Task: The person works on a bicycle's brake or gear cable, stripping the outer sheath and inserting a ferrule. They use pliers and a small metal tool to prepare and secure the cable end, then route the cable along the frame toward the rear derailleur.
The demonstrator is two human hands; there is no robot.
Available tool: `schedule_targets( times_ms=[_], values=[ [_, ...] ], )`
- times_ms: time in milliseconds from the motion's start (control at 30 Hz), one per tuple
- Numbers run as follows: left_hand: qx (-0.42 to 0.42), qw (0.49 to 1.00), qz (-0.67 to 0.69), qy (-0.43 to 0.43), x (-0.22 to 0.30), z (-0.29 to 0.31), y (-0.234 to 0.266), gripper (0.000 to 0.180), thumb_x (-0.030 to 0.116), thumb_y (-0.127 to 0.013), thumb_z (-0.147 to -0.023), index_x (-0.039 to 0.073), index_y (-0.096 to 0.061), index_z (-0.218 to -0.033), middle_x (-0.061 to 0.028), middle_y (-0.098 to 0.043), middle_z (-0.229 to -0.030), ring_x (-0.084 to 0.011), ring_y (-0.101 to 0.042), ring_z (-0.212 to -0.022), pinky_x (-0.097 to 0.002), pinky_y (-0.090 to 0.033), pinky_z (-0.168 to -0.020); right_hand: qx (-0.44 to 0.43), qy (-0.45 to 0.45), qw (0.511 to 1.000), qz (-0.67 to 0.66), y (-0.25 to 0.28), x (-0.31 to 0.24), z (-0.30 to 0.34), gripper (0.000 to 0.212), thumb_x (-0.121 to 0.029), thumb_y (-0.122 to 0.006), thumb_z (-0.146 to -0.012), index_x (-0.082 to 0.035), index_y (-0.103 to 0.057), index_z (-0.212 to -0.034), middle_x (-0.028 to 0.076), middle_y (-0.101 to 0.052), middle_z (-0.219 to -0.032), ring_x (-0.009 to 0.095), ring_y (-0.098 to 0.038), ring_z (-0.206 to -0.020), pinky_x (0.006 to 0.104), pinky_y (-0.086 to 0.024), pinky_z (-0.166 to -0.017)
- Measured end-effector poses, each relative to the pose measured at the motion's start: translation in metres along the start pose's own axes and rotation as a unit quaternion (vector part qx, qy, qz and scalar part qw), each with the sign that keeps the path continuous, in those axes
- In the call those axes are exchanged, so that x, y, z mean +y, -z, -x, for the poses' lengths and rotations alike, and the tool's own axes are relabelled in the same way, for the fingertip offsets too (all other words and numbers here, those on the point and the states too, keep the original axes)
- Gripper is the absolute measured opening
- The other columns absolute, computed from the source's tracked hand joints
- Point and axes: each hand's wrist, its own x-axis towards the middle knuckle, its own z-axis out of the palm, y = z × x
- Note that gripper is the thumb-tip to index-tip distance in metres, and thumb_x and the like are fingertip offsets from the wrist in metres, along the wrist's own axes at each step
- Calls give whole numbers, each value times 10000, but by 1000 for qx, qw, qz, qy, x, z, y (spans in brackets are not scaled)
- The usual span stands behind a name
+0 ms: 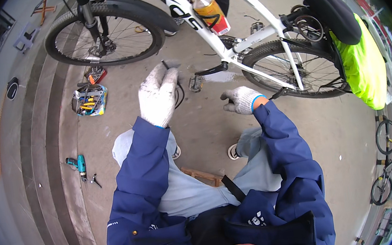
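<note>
Navy jacket (137, 182) sleeves reach from the person's chest toward the white bicycle (214, 42). On the near side of the bicycle, just behind its front wheel (109, 46), the gloved left hand (158, 94) pinches thumb and fingers together on a black cable (182, 93). Nearer the bicycle's rear wheel (302, 72), the gloved right hand (239, 100) is half curled, thumb and fingers apart, with nothing visible in its grasp. The cable lies between both hands, closer to the left. Its short end points toward the front wheel, while the rest droops back toward the person, thin, dark and bent in loops
</note>
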Motion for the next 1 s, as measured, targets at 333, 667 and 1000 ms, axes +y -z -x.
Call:
schedule_targets(
  times_ms=[333, 667, 1000],
  values=[
    [-38, 996, -57, -49, 0, 0, 5, 262, 194, -613, -1032, 7, -742, -1163, -115, -762, -904, -178, -699, -774, -332, -558, -735, 24, 11, 998, -60, 13, -24, 6, 459, -273, -761, -933, -41, -682, -1322, 223, -779, -1072, 394, -754, -1015, 460, -596, -918],
    [-136, 980, -118, -80, -10, -23, 11, 260, 239, -650, -958, 33, -768, -1063, -185, -732, -972, -352, -730, -901, -430, -587, -801, 153, 127, 919, -340, 26, -112, -22, 187, -156, -716, -1008, 23, -712, -1061, 90, -727, -851, 158, -661, -715, 322, -538, -681],
    [-87, 939, -322, -78, -46, -10, 113, 458, 458, -586, -1050, 85, -745, -1264, -163, -747, -1259, -363, -707, -1166, -441, -546, -1016, 264, 191, 936, -131, 18, -97, -47, 224, -167, -756, -972, 2, -763, -1119, 211, -772, -1031, 378, -756, -924, 422, -591, -799]
  ],
)
